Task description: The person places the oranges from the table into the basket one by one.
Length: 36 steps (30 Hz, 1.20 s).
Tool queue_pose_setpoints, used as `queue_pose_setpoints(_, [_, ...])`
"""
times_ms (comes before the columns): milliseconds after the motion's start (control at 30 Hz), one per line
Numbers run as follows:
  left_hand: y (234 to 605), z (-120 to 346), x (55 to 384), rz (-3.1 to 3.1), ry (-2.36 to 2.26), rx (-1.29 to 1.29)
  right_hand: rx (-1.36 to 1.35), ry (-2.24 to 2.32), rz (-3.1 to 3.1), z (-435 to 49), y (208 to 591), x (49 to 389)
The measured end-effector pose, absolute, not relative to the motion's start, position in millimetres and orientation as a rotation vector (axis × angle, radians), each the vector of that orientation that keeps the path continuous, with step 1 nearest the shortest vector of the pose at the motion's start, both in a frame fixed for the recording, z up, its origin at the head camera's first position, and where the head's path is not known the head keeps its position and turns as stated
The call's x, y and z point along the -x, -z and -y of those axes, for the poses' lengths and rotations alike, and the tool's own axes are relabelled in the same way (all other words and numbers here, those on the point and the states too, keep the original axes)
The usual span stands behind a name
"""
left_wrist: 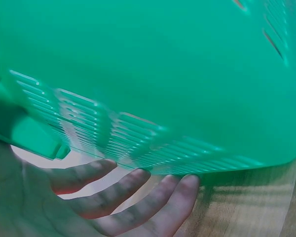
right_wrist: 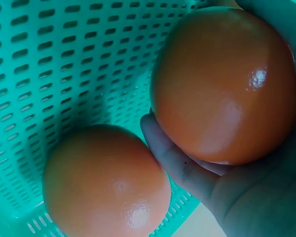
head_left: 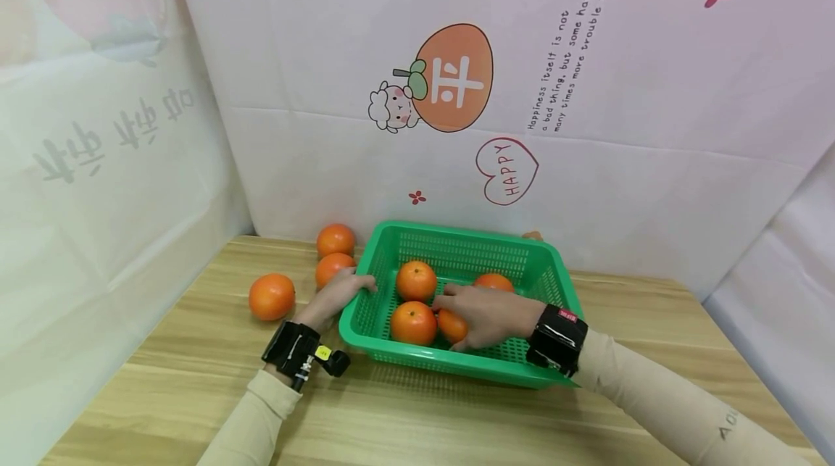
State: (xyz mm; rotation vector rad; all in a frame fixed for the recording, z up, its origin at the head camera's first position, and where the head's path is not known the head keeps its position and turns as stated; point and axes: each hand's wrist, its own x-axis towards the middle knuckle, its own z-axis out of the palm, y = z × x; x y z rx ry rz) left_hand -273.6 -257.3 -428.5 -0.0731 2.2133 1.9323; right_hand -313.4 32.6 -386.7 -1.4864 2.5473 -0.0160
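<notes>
A green plastic basket (head_left: 457,361) with slotted walls stands on the wooden table. At its left end my left hand (head_left: 339,297) grips the rim, thumb over the top and fingers (left_wrist: 133,185) against the outer wall. Inside the basket, my right hand (head_left: 485,312) holds an orange (right_wrist: 227,89), which is partly covered in the head view. Two oranges, one at the back (head_left: 416,281) and one in front (head_left: 413,323), lie left of that hand. Behind it shows another orange (head_left: 493,282), its lower part hidden.
Outside the basket, to its left, are two oranges near the back wall, the farther one (head_left: 335,241) and the nearer one (head_left: 333,267), beside my left hand. A third orange (head_left: 272,297) lies farther left. A printed white cloth (head_left: 326,161) hangs behind the table (head_left: 404,422).
</notes>
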Motion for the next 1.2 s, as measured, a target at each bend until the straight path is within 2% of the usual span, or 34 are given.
queue_pose_setpoints(1200, [430,257,275,-2.245,-1.899,0.120,1.430,-0.096,-2.505,-21,391,311])
